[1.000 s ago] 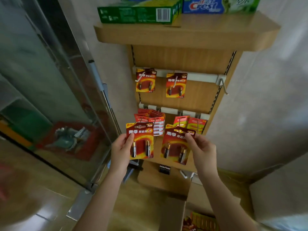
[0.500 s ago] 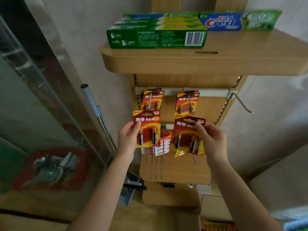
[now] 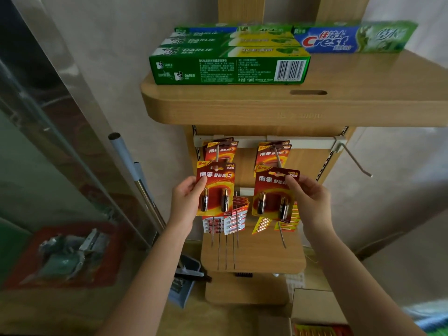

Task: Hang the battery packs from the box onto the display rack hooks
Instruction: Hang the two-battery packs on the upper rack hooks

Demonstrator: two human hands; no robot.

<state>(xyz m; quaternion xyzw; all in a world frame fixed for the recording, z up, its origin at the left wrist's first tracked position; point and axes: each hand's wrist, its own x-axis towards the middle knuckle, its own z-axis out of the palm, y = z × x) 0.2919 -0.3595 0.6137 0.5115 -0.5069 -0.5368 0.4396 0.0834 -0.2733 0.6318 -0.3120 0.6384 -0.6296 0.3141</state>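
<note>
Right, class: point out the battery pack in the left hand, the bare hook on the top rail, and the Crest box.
Left-hand battery pack (image 3: 215, 190): head view, card between the two cells.
Bare hook (image 3: 355, 160): head view, middle of its wire.
Crest box (image 3: 354, 38): head view, printed front face.

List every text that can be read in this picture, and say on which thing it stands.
"Crest", "佳洁士": blue-green toothpaste box.
"DARLIE", "120克": green toothpaste box; fine print too small.
"南孚 聚能环 5": left battery pack, in the left hand.
"南孚 聚能": right battery pack; the right hand covers the rest.
Lower hung packs: too small.
</note>
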